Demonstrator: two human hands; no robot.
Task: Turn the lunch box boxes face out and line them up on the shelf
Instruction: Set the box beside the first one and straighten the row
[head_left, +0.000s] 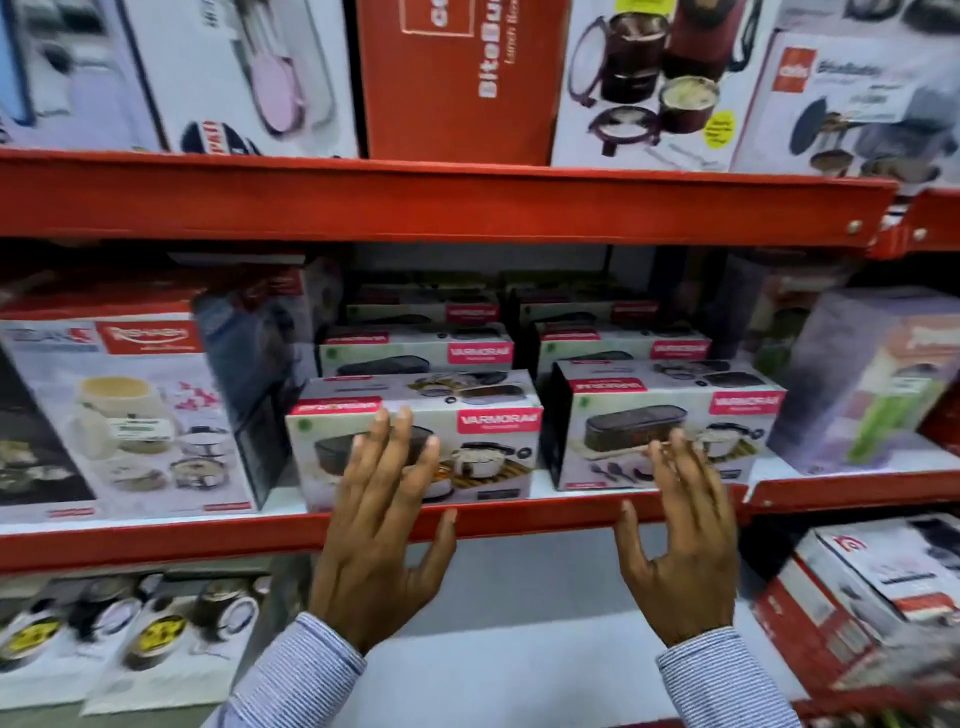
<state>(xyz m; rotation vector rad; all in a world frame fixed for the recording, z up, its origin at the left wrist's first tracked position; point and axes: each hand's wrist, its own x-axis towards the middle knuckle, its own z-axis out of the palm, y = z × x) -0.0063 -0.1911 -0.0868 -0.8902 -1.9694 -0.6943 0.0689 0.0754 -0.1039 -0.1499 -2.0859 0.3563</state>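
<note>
Two white lunch box boxes with pink labels stand face out at the front of the middle red shelf (519, 512): the left box (483, 441) and the right box (670, 415). Behind each, more of the same boxes sit in rows going back. My left hand (384, 530) is spread flat with its fingertips on the front face of the left box. My right hand (680, 535) is open in front of the right box, fingers at its lower front face; contact is unclear. Neither hand grips anything.
A larger white box (130, 415) stands left of the two boxes, and a pale purple box (872, 384) stands to their right. The upper red shelf (441, 202) carries big boxes, including a red one (457, 78). More boxes lie on the shelf below.
</note>
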